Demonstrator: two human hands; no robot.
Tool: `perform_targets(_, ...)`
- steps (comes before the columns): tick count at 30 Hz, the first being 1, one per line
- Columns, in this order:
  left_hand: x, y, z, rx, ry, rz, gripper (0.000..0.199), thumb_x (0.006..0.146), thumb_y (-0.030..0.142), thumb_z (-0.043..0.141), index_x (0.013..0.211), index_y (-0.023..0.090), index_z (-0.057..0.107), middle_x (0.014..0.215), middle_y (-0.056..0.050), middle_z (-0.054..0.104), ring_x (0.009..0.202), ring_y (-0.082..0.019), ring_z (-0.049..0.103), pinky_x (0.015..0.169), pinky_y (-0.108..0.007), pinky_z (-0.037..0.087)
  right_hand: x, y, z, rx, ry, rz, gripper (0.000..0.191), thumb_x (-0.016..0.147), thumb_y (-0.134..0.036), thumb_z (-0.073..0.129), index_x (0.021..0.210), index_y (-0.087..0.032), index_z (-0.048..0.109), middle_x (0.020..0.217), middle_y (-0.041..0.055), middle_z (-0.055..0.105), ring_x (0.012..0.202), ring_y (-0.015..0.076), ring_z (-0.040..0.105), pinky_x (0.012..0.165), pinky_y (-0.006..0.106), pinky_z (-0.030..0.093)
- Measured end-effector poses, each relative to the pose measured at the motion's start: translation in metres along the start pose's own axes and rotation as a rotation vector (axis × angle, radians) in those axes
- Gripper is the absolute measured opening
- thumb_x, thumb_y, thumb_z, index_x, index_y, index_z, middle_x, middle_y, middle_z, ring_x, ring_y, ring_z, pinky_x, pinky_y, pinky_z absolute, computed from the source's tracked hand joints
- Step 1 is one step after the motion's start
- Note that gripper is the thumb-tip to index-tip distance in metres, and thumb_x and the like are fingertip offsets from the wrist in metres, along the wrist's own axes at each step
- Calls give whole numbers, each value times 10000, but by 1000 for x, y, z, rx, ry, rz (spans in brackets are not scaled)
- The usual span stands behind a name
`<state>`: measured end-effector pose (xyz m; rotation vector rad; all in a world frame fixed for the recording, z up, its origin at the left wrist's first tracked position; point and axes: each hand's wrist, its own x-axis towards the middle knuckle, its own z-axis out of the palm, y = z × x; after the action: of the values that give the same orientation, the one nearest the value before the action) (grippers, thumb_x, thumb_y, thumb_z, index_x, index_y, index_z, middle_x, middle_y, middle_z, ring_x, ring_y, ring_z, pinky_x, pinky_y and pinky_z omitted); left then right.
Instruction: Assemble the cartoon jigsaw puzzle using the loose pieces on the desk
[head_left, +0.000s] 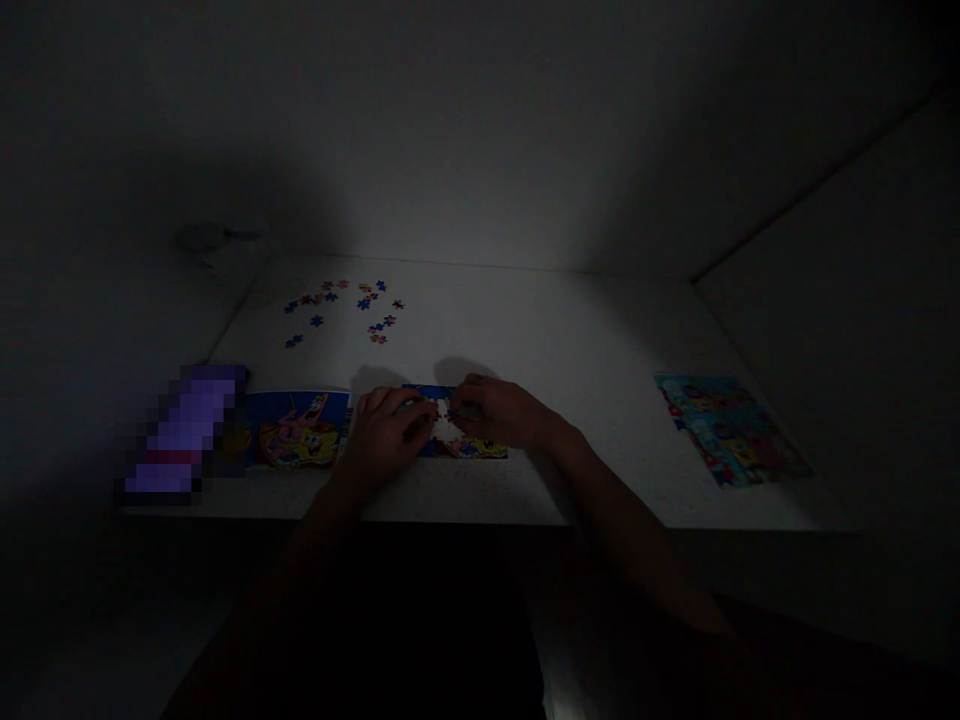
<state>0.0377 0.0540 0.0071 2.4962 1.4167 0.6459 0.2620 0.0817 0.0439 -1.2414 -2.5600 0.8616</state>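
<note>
The left hand (386, 435) and the right hand (499, 412) sit close together near the front edge of a white table (480, 320). Both are curled rather than spread, with the fingertips (429, 408) drawn in toward each other over a pale patch (444, 422) in a partly joined jigsaw puzzle (472, 450). The light is too dim to tell whether either hand is pinching a piece. The puzzle lies flat beneath and between the hands, showing blue and yellow.

Loose puzzle pieces (317, 320), blue and pinkish, are scattered toward the far edge, left of the middle and well apart from the hands. A cartoon picture (296, 430) lies just left of the puzzle along the front edge. Beside it, at the left edge, is a blurred purple object (184, 430). A colourful printed sheet (731, 430) lies askew near the right edge.
</note>
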Motion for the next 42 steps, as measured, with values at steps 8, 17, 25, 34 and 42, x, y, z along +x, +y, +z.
perform_targets(8,2,-1,2,-20,-28,-5,150,919,298,600,997,269,726,1089,-49,654,1074,-269,518,928,-448,404,1,3,1,-5,0,17,187,904,-309,541,979,-179,653,985,74,613,844,178,570,704,288,395)
perform_targets(17,1,0,1,-15,-23,-69,198,877,285,623,1057,243,693,1108,-62,642,1084,-279,508,934,-452,402,0,5,0,51,-18,18,222,895,-312,519,1004,-172,653,986,84,605,818,176,557,713,309,404)
perform_targets(25,0,-1,1,-3,-8,-46,303,818,221,628,1117,244,671,1148,-70,620,1087,-286,498,945,-464,392,0,4,0,36,-14,14,197,888,-295,535,983,-173,658,971,68,602,799,166,556,702,302,407)
perform_targets(34,0,0,1,-7,-22,-52,176,839,238,647,1007,256,696,1122,-53,625,1086,-284,498,929,-454,391,2,0,2,8,-47,6,149,900,-257,555,973,-180,660,961,62,603,807,159,546,703,287,394)
perform_targets(42,1,0,2,2,-13,-49,145,866,260,648,1001,252,701,1109,-53,636,1057,-283,507,907,-455,395,2,-3,2,10,-35,-3,159,900,-278,558,952,-167,659,941,58,604,792,159,553,685,286,386)
